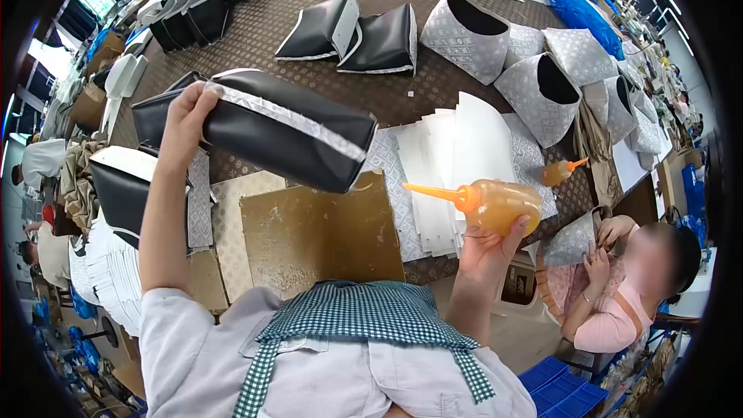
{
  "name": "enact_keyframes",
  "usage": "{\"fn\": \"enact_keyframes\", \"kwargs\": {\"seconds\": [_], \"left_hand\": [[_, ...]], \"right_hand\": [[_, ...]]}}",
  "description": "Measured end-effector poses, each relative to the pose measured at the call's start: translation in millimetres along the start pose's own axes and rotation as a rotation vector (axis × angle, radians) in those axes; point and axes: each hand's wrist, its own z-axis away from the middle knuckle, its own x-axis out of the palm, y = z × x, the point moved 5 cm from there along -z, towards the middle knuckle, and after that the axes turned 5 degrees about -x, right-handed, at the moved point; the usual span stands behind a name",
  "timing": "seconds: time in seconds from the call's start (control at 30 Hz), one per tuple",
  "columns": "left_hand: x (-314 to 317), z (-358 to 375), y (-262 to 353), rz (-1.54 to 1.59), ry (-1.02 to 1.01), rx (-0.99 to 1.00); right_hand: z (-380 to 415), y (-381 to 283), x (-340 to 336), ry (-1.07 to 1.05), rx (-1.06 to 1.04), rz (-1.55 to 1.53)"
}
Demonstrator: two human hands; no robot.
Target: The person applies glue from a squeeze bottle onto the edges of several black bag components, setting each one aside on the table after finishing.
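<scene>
My left hand [190,112] grips the upper left edge of a black bag piece [282,128] with a whitish patterned strip along its side, held tilted over the table. My right hand [491,251] is wrapped round the lower part of a glue bottle [507,205] with amber contents, its orange nozzle pointing left toward the black piece but apart from it. Beneath the black piece stands a brown, glue-stained board [321,224]. White sheets [480,139] lie fanned out behind the bottle.
Black bag pieces [379,39] and grey patterned pieces [468,35] stand across the patterned table [255,23]. A second glue bottle [556,173] lies at the right. A co-worker [619,286] sits at the lower right, holding a grey piece. Another black piece [124,193] lies at left.
</scene>
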Motion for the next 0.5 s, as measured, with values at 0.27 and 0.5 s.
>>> {"fn": "enact_keyframes", "kwargs": {"seconds": [0.27, 0.5], "left_hand": [[133, 167, -85, 1.048, 0.182, -0.563], [161, 189, -62, 1.316, -0.030, -0.781]], "right_hand": [[11, -11, 7, -0.051, -0.060, 0.101], [9, -29, 9, -0.118, -0.262, 0.354]]}}
